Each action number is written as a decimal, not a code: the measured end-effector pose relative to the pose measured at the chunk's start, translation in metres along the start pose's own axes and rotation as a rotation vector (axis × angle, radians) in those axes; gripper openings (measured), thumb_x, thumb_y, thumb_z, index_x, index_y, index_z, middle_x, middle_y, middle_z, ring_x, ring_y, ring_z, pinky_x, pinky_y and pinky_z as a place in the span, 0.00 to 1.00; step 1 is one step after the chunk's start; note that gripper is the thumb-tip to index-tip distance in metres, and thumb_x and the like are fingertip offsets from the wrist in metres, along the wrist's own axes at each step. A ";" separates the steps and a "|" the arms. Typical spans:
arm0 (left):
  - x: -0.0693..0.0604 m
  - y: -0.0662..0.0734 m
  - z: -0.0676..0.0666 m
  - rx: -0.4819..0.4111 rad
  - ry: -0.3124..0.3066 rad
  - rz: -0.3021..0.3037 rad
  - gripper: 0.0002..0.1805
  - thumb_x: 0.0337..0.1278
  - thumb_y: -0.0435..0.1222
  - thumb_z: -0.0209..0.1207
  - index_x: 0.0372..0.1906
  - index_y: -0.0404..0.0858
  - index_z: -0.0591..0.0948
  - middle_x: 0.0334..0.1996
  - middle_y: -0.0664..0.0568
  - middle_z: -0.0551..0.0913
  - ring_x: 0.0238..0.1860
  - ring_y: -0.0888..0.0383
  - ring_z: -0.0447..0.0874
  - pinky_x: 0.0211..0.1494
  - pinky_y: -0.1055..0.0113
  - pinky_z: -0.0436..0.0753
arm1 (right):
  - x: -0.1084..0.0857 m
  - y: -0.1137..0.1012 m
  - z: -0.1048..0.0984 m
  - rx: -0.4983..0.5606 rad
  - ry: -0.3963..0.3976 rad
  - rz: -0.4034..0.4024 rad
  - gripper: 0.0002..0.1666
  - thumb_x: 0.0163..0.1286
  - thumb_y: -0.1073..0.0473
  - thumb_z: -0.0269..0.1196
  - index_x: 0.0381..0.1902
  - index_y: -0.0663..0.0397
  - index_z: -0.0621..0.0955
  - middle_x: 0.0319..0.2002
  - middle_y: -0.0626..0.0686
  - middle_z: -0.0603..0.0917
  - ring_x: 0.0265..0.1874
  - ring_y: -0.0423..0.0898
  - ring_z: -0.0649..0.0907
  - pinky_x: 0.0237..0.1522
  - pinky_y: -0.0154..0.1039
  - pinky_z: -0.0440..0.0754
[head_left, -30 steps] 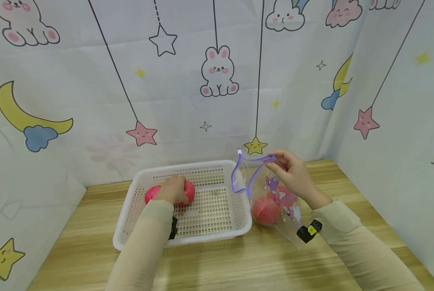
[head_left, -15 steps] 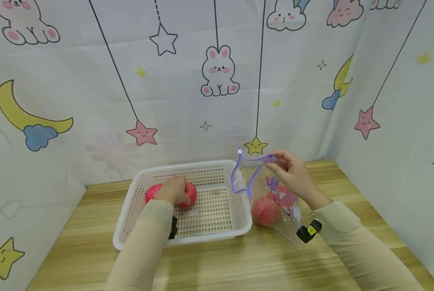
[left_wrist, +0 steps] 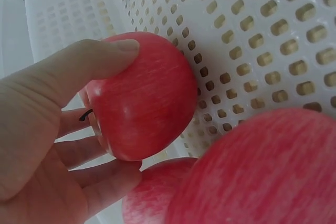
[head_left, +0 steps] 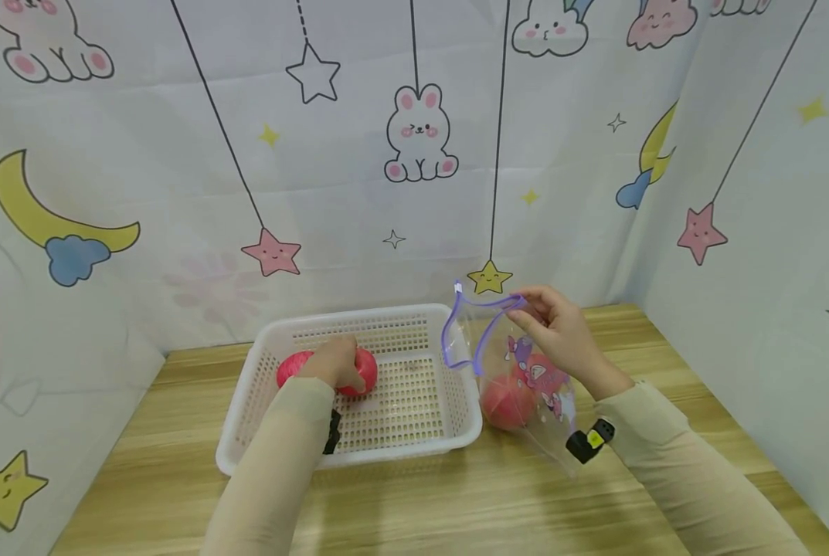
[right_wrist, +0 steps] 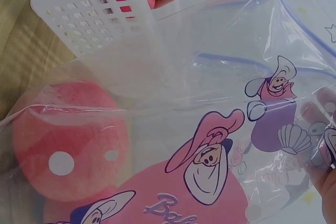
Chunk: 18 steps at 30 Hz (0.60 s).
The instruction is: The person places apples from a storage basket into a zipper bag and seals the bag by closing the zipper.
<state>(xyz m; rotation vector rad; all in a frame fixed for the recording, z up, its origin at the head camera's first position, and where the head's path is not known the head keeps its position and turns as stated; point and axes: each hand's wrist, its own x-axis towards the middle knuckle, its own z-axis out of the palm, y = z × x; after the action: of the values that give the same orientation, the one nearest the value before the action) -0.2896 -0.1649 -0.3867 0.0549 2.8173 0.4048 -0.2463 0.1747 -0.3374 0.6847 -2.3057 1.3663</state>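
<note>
Inside a white perforated basket [head_left: 349,459], my left hand [head_left: 332,361] grips a red apple [left_wrist: 144,95]. The left wrist view shows the thumb across the apple's top and the fingers around its stem side. Another apple [left_wrist: 262,171] sits close by, and part of a further apple [left_wrist: 156,190] shows beneath the fingers. My right hand [head_left: 563,332] pinches the purple-edged rim of a clear printed zip bag [head_left: 490,347], whose mouth gapes toward the basket. A red apple [head_left: 507,401] lies low in the bag; print partly hides what else is inside.
Basket and bag stand side by side on a wood-grain table [head_left: 414,510]. A white curtain [head_left: 344,193] with cartoon prints hangs close behind them and along the sides. The basket's right wall is between the left hand and the bag.
My left hand has shifted very slightly to the right with the apple inside the basket. The right hand and the bag have stayed in place.
</note>
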 end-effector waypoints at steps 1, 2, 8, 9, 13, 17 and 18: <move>0.000 0.000 0.000 -0.005 0.000 -0.005 0.31 0.35 0.37 0.74 0.49 0.35 0.74 0.44 0.44 0.79 0.43 0.49 0.77 0.52 0.53 0.80 | 0.000 0.000 0.000 -0.005 -0.001 -0.001 0.13 0.65 0.67 0.60 0.48 0.62 0.76 0.28 0.59 0.83 0.16 0.34 0.66 0.18 0.29 0.67; 0.000 0.001 0.000 -0.005 0.000 -0.007 0.31 0.35 0.37 0.74 0.49 0.35 0.74 0.44 0.44 0.80 0.42 0.49 0.77 0.52 0.53 0.81 | 0.000 0.000 0.000 -0.006 0.000 -0.002 0.13 0.65 0.67 0.60 0.48 0.62 0.76 0.28 0.60 0.83 0.16 0.34 0.66 0.18 0.29 0.67; 0.002 0.002 0.000 0.003 0.000 0.002 0.31 0.35 0.36 0.74 0.50 0.35 0.74 0.44 0.44 0.80 0.42 0.50 0.77 0.50 0.54 0.81 | 0.000 -0.008 0.000 -0.010 0.003 0.003 0.13 0.64 0.70 0.60 0.47 0.65 0.76 0.26 0.58 0.82 0.16 0.33 0.65 0.18 0.28 0.65; 0.002 0.002 0.000 0.007 -0.001 0.007 0.31 0.35 0.36 0.74 0.50 0.35 0.74 0.44 0.44 0.79 0.41 0.50 0.77 0.49 0.54 0.81 | 0.000 -0.008 0.000 -0.009 0.003 0.005 0.13 0.64 0.70 0.60 0.47 0.65 0.76 0.26 0.57 0.82 0.16 0.32 0.65 0.18 0.28 0.65; -0.001 0.003 -0.001 0.001 -0.008 0.026 0.31 0.35 0.36 0.74 0.49 0.35 0.74 0.43 0.45 0.80 0.41 0.51 0.78 0.46 0.56 0.81 | 0.000 -0.005 -0.001 0.009 0.001 -0.005 0.13 0.64 0.70 0.60 0.48 0.65 0.76 0.30 0.61 0.84 0.17 0.32 0.66 0.19 0.28 0.67; -0.005 0.006 -0.003 -0.019 -0.015 0.030 0.28 0.35 0.36 0.73 0.46 0.36 0.74 0.41 0.46 0.80 0.39 0.52 0.78 0.44 0.57 0.82 | 0.001 -0.001 -0.001 0.036 -0.007 -0.012 0.13 0.65 0.68 0.60 0.48 0.64 0.76 0.33 0.61 0.85 0.17 0.33 0.68 0.19 0.28 0.69; -0.005 0.006 -0.004 -0.020 -0.015 0.028 0.28 0.36 0.36 0.73 0.46 0.36 0.74 0.40 0.46 0.80 0.39 0.52 0.78 0.44 0.57 0.82 | 0.001 -0.002 -0.001 0.039 -0.010 -0.009 0.13 0.65 0.67 0.60 0.48 0.64 0.76 0.34 0.61 0.85 0.17 0.33 0.68 0.19 0.28 0.69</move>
<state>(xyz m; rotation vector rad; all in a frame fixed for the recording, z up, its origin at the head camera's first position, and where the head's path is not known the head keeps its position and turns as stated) -0.2857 -0.1603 -0.3803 0.0932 2.8001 0.4377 -0.2456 0.1750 -0.3351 0.7149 -2.2867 1.4104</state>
